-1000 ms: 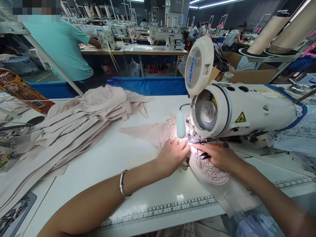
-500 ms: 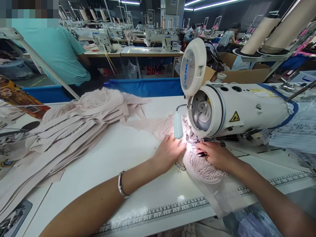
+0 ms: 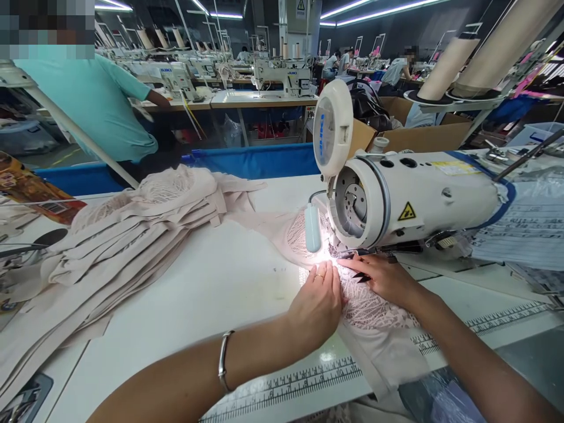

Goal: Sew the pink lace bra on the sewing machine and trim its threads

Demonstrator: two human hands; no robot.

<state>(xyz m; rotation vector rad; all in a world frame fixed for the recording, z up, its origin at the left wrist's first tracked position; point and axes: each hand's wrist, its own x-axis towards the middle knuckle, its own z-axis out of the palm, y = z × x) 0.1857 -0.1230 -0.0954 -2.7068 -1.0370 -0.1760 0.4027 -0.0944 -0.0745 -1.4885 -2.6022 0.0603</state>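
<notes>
Two bare hands lie on the work: the left hand [image 3: 318,302] and the right hand [image 3: 384,279], both flat on one pale pink lace fabric piece [image 3: 374,311]. One white industrial sewing machine [image 3: 409,197] stands over it, with one small white lamp [image 3: 312,228] lit. One heap of pale pink cut fabric pieces [image 3: 118,235] lies on the table. One silver bangle [image 3: 223,361] circles the left wrist. Two large cream thread cones [image 3: 476,56] stand behind. One printed measuring strip [image 3: 304,382] runs along the table edge.

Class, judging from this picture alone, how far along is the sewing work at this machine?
Done: part of the pale pink lace piece already lies beyond the needle. In hand: the left hand and right hand press it flat under the white sewing machine. Left: lace near the hands; the pale pink fabric stack's state is unclear.
</notes>
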